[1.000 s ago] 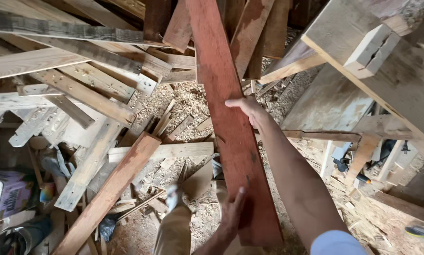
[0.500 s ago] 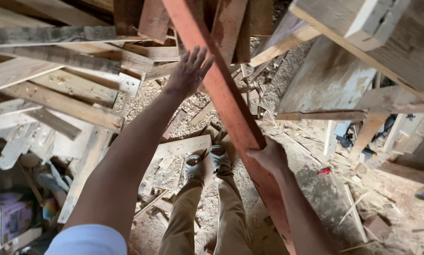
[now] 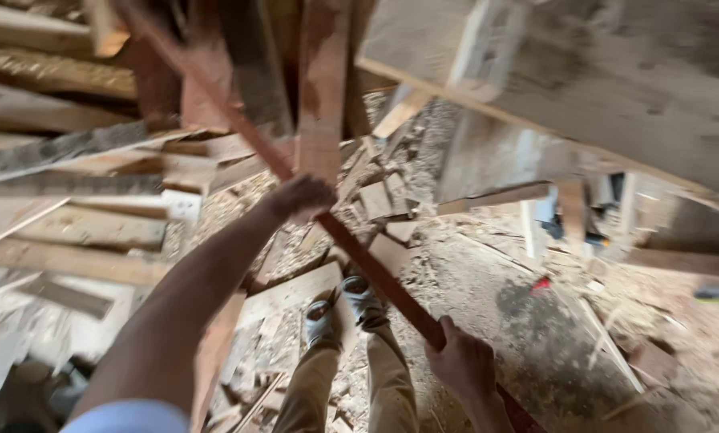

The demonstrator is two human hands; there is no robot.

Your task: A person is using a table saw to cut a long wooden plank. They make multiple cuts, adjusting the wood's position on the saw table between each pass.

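Both hands now grip the red plank (image 3: 359, 252), the left hand (image 3: 299, 197) having come down from open air onto its middle and the right hand (image 3: 464, 365) clamped low, so it stands edge-on above the shoes (image 3: 339, 309)

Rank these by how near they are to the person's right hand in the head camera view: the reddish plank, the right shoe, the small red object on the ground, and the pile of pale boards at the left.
1. Reddish plank: gripped in the right hand.
2. Right shoe: just up and left of it.
3. Small red object: on the dirt, up and right.
4. Pile of pale boards: far left.
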